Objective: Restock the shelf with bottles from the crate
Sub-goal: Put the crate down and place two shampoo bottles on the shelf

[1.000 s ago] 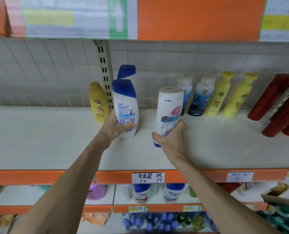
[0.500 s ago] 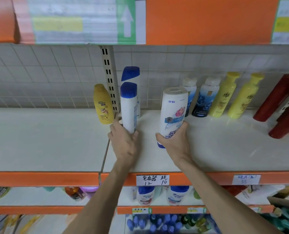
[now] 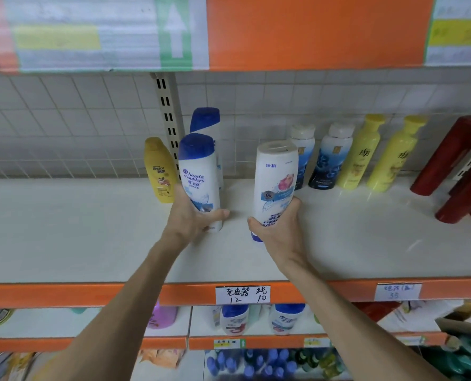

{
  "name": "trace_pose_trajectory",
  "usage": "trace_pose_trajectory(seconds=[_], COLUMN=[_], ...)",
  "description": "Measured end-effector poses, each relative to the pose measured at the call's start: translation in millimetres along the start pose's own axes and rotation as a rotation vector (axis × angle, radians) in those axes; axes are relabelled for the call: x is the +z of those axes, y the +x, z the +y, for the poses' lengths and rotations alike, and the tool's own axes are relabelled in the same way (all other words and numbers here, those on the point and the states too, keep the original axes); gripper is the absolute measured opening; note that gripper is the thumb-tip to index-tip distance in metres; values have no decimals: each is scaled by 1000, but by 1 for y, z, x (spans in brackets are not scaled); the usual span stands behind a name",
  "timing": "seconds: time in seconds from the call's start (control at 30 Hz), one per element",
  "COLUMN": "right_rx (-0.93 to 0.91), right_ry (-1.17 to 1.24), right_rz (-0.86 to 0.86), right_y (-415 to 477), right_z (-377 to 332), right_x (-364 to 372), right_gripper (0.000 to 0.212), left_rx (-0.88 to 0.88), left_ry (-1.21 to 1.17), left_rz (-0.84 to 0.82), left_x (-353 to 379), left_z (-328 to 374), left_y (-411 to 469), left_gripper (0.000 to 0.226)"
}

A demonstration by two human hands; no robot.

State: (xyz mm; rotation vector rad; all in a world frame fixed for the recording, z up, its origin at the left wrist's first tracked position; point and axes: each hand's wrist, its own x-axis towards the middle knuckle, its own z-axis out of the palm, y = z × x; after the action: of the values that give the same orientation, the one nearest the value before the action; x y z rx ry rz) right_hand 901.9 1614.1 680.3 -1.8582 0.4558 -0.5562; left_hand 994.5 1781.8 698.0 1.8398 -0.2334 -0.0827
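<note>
Centrally, gripping blue-capped bottle (image 3: pixel 199 178) in left hand (image 3: pixel 191 217); clasping cap-down white bottle (image 3: pixel 275 182) in right hand (image 3: pixel 279 233); open shelf (image 3: pixel 63 229) frame-left; orange lip (image 3: pixel 91 294) below.

The left hand (image 3: pixel 193 215) and right hand (image 3: pixel 279 233) are bare; the forearms (image 3: pixel 135 292) are bare to the frame's edge.

On shelf (image 3: pixel 63 229), in left hand (image 3: pixel 193 218): Head & Shoulders bottle (image 3: pixel 198 177), before twin bottle (image 3: pixel 205 119), right of Rejoice bottle (image 3: pixel 158 169). Further right, in right hand (image 3: pixel 281 232): upturned bottle (image 3: pixel 275 174), ahead of four-bottle row (image 3: pixel 330 158)
</note>
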Motion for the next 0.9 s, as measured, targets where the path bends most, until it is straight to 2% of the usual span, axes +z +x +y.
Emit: trace_pose_trajectory(seconds=[0.1,0.23,0.3,0.47,0.6,0.63,0.67,0.7,0.73,0.77,0.83,0.87,0.9], right_rx=[-1,2,3,19,51,62,70,77,90,106,123,122,115], right_ry=[2,-8,-8,12,-12,-16,-14,-7,1,4,-14,-28,-38], right_rz=[8,12,16,15,-39,-59,-75,-89,-102,-121,-169,-187,-196], right_y=[0,1,0,-2,-3,-4,-5,-6,-7,-9,-14,-17,-19], right_z=[1,2,3,0,-1,-2,-3,-5,-6,-8,-14,-19,-24], right_x=[1,1,1,1,-3,-6,-10,-15,-21,-28,-45,-55,-66], right_gripper=[64,64,64,63,65,64,63,62,61,60,57,54,51], left_rx=[-4,-29,7,-16,-95,-98,-76,-56,-79,-88,-101,-135,-153], left_ry=[-7,-85,-18,41,146,185,246,209,167,207,338,380,433], left_rz=[156,258,300,285,180,146,94,73,88,50,-59,-80,-57], left_x=[14,31,34,35,27,24,19,14,6,-4,-27,-36,-43], left_z=[-1,0,2,-7,-15,-16,-9,-6,-5,-4,-5,-5,-3], left_y=[2,6,6,9,3,2,-2,-4,-3,-5,-10,-17,-21], left_gripper=[73,68,65,64,72,66,49,31,29,36,71,78,74])
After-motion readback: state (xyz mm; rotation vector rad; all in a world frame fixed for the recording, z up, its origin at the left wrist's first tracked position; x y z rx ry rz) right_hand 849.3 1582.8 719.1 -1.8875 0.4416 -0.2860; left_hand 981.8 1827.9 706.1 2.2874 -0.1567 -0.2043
